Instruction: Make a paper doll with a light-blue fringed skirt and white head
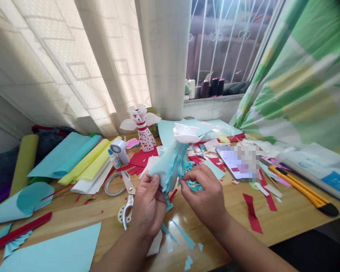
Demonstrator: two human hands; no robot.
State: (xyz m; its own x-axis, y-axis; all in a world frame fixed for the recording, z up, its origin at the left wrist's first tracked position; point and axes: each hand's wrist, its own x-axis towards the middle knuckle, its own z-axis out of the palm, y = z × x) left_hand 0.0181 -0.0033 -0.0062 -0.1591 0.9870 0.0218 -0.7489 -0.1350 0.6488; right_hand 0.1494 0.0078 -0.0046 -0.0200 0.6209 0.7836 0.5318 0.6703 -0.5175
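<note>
As we see it from the head view, one blue paper cone (162,165), white folded piece (186,133) at its top, held above the table (73,211). Left hand (151,204): fingers closed on its smooth lower side. Right hand (206,194): fingers pinching the crinkled strip (177,164). We judge it light, soft, easily creased; best held low, gently, the strip by its edge.

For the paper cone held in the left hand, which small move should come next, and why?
Probably press the frilled blue strip against the pale-blue cone: the left hand supports the cone, while the right hand pinches the strip beside it.
</note>
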